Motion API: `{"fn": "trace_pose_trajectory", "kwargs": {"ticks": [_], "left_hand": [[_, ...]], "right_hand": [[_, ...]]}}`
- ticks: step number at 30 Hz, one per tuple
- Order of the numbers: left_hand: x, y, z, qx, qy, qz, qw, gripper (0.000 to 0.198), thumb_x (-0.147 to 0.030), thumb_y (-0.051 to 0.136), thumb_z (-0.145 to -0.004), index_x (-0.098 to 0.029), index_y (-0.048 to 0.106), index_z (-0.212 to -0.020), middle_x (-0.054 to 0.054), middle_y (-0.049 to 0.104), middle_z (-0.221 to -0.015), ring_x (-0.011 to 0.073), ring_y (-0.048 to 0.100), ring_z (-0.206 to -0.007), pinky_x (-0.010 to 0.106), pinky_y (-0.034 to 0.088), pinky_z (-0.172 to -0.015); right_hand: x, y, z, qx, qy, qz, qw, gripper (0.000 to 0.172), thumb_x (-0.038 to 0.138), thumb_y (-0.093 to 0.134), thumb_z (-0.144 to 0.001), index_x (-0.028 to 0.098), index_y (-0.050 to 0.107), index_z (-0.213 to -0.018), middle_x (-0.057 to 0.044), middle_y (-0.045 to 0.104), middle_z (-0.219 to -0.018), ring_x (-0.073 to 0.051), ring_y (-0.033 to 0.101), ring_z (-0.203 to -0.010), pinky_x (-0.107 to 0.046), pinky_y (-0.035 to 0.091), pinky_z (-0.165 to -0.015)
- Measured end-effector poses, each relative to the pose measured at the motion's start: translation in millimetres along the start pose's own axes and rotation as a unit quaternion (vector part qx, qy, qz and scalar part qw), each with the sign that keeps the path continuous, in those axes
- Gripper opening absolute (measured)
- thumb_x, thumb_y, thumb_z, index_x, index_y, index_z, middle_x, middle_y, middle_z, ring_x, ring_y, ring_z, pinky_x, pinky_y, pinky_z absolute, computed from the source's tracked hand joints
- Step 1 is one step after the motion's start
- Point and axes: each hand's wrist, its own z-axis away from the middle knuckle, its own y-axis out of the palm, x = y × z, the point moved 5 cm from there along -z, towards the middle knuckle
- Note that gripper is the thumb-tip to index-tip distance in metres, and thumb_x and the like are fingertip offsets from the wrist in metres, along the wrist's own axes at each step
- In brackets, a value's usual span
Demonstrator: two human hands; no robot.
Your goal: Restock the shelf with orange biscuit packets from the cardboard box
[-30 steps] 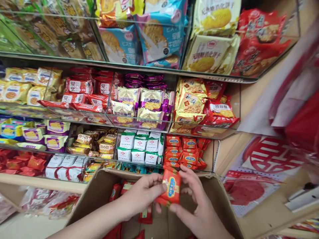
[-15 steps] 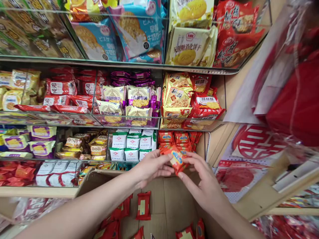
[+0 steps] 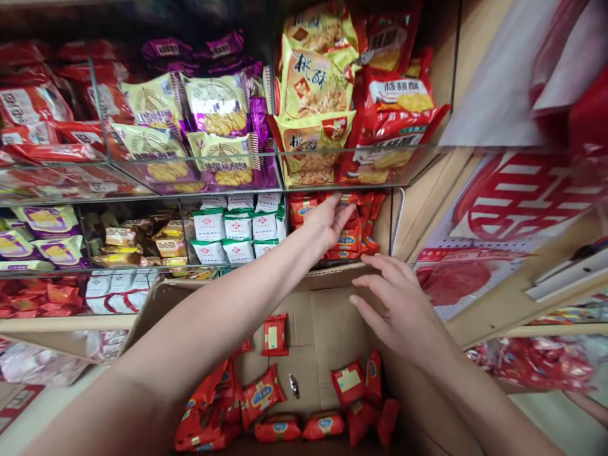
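Observation:
My left hand (image 3: 329, 221) reaches into the lower-right shelf compartment. A small red snack packet (image 3: 350, 199) shows at its fingertips, between thumb and fingers, partly hidden by the hand. More red packets (image 3: 348, 239) of the same kind, with a blue and yellow label, are stacked around and under it. My right hand (image 3: 387, 297) hangs over the right side of a cardboard box (image 3: 332, 329), fingers apart and holding nothing. Loose red packets (image 3: 263, 396) of this kind lie inside the box, mostly at its near end and left side.
White and green packets (image 3: 223, 235) fill the compartment to the left. A clear shelf front (image 3: 356, 168) crosses just above my left hand, with yellow and red cookie bags (image 3: 319, 82) behind it. Red paper decorations (image 3: 517, 196) hang at right. A small silvery object (image 3: 294, 384) lies in the box.
My left hand has moved from over the box into the shelf compartment with the packet. My right hand has let go of it and spread its fingers. The view has tilted down and come closer.

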Motion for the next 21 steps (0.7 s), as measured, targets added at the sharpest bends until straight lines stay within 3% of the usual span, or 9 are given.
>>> {"fn": "trace_pose_trajectory", "kwargs": {"ticks": [5,10,16,21], "left_hand": [[2.5,6.7,-12.5,-0.013,0.016,-0.011,1.0,0.014,-0.013,0.053,-0.08,-0.011,0.051,-0.066,0.001,0.055,-0.062,0.0134,0.064,-0.075,0.016,0.054,-0.062],[4.3,-2.2,-4.9,-0.021,0.036,-0.052,0.998,0.016,-0.018,0.055,-0.079,-0.011,0.051,-0.065,0.003,0.056,-0.061,0.0165,0.065,-0.076,0.016,0.053,-0.059],[-22.2,-21.1,2.6,-0.037,0.136,-0.032,0.99,0.016,-0.019,0.053,-0.081,-0.012,0.052,-0.067,0.002,0.059,-0.059,0.0124,0.066,-0.066,0.018,0.054,-0.065],[-37.9,-24.2,-2.6,-0.082,0.16,0.017,0.984,0.015,-0.01,0.044,-0.084,-0.013,0.056,-0.076,-0.002,0.057,-0.053,0.0081,0.064,-0.061,0.016,0.054,-0.066]], "right_hand": [[-2.9,-0.8,1.8,0.002,0.001,0.007,1.0,0.016,0.025,0.051,-0.078,0.017,0.06,-0.088,-0.012,0.049,-0.118,-0.028,0.037,-0.114,-0.047,0.037,-0.093],[-2.6,-0.7,3.9,0.013,0.007,0.004,1.0,0.018,0.025,0.05,-0.079,0.016,0.062,-0.088,-0.014,0.05,-0.119,-0.03,0.036,-0.116,-0.048,0.036,-0.094],[-3.5,-1.8,4.6,0.018,0.025,-0.006,0.999,0.018,0.024,0.05,-0.079,0.014,0.064,-0.084,-0.014,0.05,-0.119,-0.029,0.035,-0.118,-0.045,0.037,-0.095],[-5.1,-0.8,5.7,0.023,0.023,-0.008,0.999,0.018,0.025,0.05,-0.079,0.014,0.064,-0.084,-0.014,0.049,-0.12,-0.029,0.033,-0.119,-0.045,0.036,-0.096]]}}
